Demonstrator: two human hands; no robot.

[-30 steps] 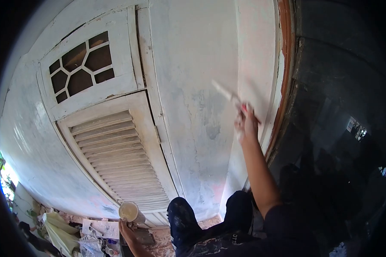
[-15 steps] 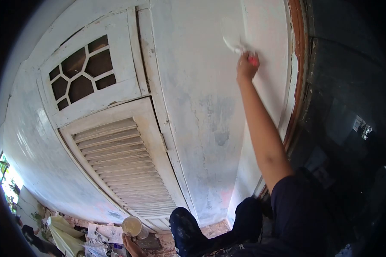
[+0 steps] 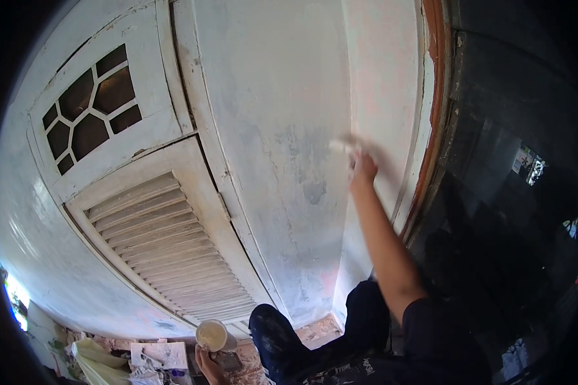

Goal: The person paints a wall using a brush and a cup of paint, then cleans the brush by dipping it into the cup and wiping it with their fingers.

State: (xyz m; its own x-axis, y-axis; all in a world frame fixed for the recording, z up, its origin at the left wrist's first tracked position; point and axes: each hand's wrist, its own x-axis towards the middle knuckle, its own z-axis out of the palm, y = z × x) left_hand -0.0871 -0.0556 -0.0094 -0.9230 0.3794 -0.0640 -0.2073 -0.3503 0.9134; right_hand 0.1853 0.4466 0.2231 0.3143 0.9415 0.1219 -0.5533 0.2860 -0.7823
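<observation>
My right hand (image 3: 364, 168) is closed around a paintbrush (image 3: 341, 146), whose pale head is smeared by motion. The brush is close to the inner corner where the patchy white wall (image 3: 270, 96) meets a narrow side strip (image 3: 385, 70). Low in the view, my left hand (image 3: 207, 367) grips the side of a plastic tub (image 3: 228, 341). Cream-coloured paint (image 3: 210, 335) shows inside it. Grey patches and fine cracks mark the wall left of the brush.
A white louvred shutter (image 3: 167, 237) and a vent with dark openings (image 3: 96, 106) lie left. Brown-edged trim (image 3: 438, 70) borders the dark area on the right. A yellowish bag (image 3: 93, 360) and a white board (image 3: 160, 354) lie on the littered ground by my knees.
My right hand has moved down the corner with the brush. The tub in my left hand sits slightly further right in view, and the wall has shifted left as my head turned.
</observation>
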